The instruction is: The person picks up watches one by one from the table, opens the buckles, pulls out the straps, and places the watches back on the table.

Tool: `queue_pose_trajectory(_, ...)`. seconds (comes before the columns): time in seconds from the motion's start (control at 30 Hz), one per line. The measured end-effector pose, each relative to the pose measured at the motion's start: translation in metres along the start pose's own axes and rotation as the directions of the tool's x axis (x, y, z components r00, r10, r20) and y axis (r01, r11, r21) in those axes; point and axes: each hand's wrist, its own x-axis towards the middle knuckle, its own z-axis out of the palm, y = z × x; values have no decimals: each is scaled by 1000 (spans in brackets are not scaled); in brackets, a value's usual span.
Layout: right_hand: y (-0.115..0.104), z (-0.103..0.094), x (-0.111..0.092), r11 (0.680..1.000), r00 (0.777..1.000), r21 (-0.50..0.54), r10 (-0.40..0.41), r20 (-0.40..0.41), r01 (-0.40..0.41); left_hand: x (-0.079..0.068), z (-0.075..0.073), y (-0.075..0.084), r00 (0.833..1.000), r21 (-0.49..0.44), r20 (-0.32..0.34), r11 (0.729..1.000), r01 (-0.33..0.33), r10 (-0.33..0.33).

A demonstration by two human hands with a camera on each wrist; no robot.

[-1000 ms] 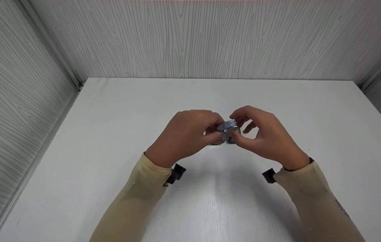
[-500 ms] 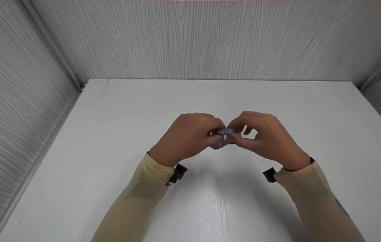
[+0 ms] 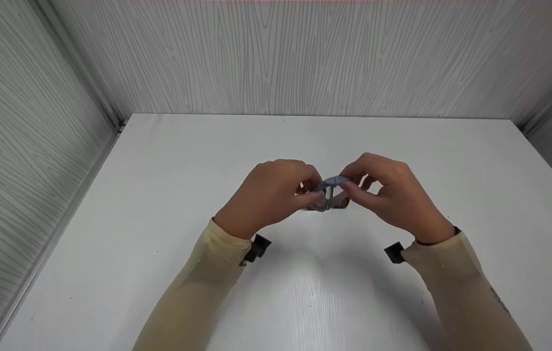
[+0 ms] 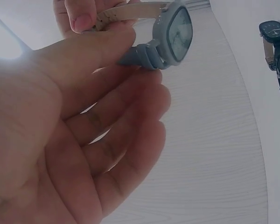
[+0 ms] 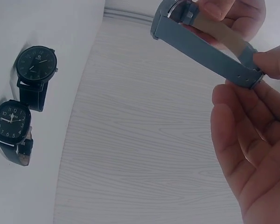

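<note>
Pale wood-grain panels (image 3: 280, 58) back a white desk (image 3: 110, 219). Going from the left, left hand (image 3: 271, 195) has a pinching grip on the band of a blue-grey watch (image 5: 200, 52), which is up off the desk between both hands. Round dark watch (image 5: 36, 65) and squarish dark watch (image 5: 12, 122) lie close together on the desk. Right hand (image 3: 392, 195) has a thumb-and-finger grip on that same band.

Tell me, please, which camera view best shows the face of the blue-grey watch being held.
The left wrist view: the blue-grey watch has its face toward that camera, unobstructed though hazy. The right wrist view shows mostly the strap and the case's edge, not the face. In the head view, the face cannot be made out.
</note>
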Motion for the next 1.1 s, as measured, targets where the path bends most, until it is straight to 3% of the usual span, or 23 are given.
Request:
queue_pose_trajectory(0.27,3,-1,-2,999,998,2,49,-32,-49,4,1,1,992,-15,95,996,88,-87)
queue_pose_trajectory(0.43,4,1,-3,998,998,10,55,14,-55,3,2,0,987,32,127,995,93,-96)
queue_pose_trajectory(0.6,4,0,-3,998,997,-4,70,44,-70,3,3,-1,993,88,104,995,44,-53)
queue_pose_trajectory(0.83,6,-2,-2,995,995,-21,100,18,-99,1,1,-2,998,71,6,996,56,-57)
queue_pose_trajectory(1.1,4,-2,-1,999,999,-24,32,10,-31,1,4,-4,1000,80,-9,997,22,-21)
